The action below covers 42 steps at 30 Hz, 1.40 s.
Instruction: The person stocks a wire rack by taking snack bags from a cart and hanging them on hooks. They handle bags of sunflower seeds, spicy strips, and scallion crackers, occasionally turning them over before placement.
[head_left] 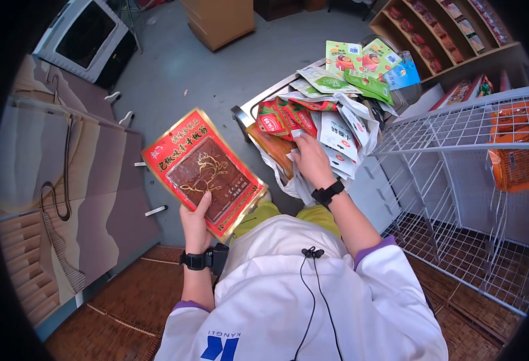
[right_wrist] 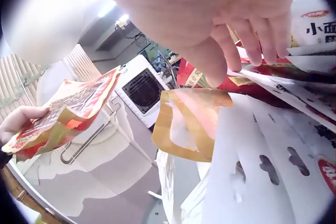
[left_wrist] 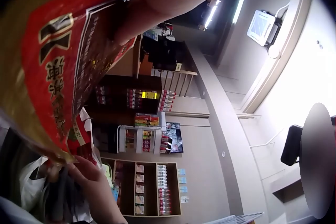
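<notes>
1. Left hand [head_left: 196, 219] grips a large red-and-gold packet [head_left: 207, 171] by its left edge, toward the near corner, thumb on the front face. Packet is held in the air, left of and apart from the white plastic bag [head_left: 371, 127].
2. Right hand [head_left: 314, 157] is at the bag's mouth among the packets; whether it pinches one cannot be determined.
3. Bag contents: red packets [head_left: 273, 120] near the far left corner; white packets [head_left: 336, 133] toward the right edge.
4. Green packets [head_left: 370, 87] and a blue packet [head_left: 404, 72] lie toward and beyond the far edge.
5. Wire rack [head_left: 445, 144], at right, carries orange packets [head_left: 517, 171].
</notes>
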### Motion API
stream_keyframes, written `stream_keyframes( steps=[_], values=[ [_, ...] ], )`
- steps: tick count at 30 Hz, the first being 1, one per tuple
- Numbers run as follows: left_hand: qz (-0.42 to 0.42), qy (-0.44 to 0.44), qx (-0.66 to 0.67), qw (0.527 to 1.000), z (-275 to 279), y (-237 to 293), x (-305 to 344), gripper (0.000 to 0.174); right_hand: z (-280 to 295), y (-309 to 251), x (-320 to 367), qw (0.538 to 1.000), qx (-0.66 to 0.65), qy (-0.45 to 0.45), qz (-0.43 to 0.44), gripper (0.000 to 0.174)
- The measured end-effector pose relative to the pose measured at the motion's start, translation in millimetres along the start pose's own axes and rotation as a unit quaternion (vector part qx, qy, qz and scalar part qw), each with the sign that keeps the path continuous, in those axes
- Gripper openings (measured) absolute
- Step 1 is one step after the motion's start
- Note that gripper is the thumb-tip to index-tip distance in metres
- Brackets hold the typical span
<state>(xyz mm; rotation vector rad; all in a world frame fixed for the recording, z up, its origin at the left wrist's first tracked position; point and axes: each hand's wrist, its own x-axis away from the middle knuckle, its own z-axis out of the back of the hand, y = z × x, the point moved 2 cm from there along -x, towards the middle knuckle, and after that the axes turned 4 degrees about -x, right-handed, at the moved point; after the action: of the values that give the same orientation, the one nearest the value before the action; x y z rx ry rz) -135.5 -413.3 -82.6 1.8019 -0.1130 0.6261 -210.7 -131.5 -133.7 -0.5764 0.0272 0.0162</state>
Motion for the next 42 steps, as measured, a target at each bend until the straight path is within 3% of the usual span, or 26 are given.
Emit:
stream_keyframes(
  steps=[2, 15, 20, 22, 25, 29, 32, 34, 36, 37, 39, 40, 41, 42],
  values=[
    [0.005, -0.001, 0.001, 1.000, -0.8, -0.1, -2.1, 0.033, 3.5, -0.4, 1.7, 0.998, 0.004, -0.065, -0.024, 0.038],
    [0.005, -0.015, -0.018, 1.000, -3.8, 0.5, -9.4, 0.034, 2.9, 2.8, 12.8, 0.998, 0.021, -0.065, 0.012, 0.029],
    [0.011, -0.011, -0.029, 0.999, -1.2, 0.6, -14.4, 0.037, -5.2, 1.7, 26.8, 0.981, 0.118, 0.032, 0.148, 0.022],
    [0.005, -0.014, -0.030, 0.999, 1.3, 1.5, -17.6, 0.037, -0.1, 7.3, 30.5, 0.983, 0.127, 0.006, 0.134, 0.022],
    [-0.003, -0.016, -0.021, 1.000, 0.4, 5.5, -19.1, 0.036, 18.7, 12.8, 33.3, 0.984, 0.134, -0.008, 0.118, 0.043],
    [0.003, -0.016, -0.008, 1.000, -1.5, 6.1, -20.1, 0.035, 34.0, 36.6, 32.7, 0.990, 0.116, 0.024, 0.075, 0.052],
    [0.005, -0.016, -0.007, 1.000, 1.4, 3.9, -20.9, 0.035, 39.9, 32.7, 29.2, 0.997, 0.075, -0.030, 0.015, 0.053],
    [0.002, -0.020, -0.006, 1.000, 2.0, 3.2, -22.2, 0.035, 32.5, 32.8, 30.0, 0.996, 0.084, -0.007, 0.033, 0.049],
    [-0.042, -0.026, -0.027, 0.998, 5.1, 1.0, -22.6, 0.036, 26.7, 33.7, 30.2, 0.998, 0.024, -0.059, 0.015, 0.042],
    [-0.035, -0.022, -0.038, 0.998, 4.0, 2.1, -21.4, 0.036, 11.8, 44.4, 33.0, 0.998, 0.022, -0.034, 0.057, 0.037],
    [-0.014, -0.069, -0.041, 0.997, 1.8, 0.8, -22.7, 0.038, 2.3, 47.7, 44.1, 0.998, 0.039, -0.012, 0.044, 0.040],
    [-0.001, -0.091, -0.006, 0.996, -4.5, 4.0, -19.4, 0.040, 4.7, 43.5, 42.6, 0.995, 0.071, -0.076, -0.005, 0.041],
    [0.001, -0.111, -0.004, 0.994, -4.6, -0.2, -24.3, 0.043, -9.3, 52.2, 44.8, 0.993, 0.102, -0.015, 0.049, 0.037],
    [0.007, -0.113, -0.003, 0.994, -4.5, -5.9, -29.7, 0.044, -8.5, 49.1, 43.2, 0.992, 0.100, -0.072, 0.019, 0.033]
  ],
)
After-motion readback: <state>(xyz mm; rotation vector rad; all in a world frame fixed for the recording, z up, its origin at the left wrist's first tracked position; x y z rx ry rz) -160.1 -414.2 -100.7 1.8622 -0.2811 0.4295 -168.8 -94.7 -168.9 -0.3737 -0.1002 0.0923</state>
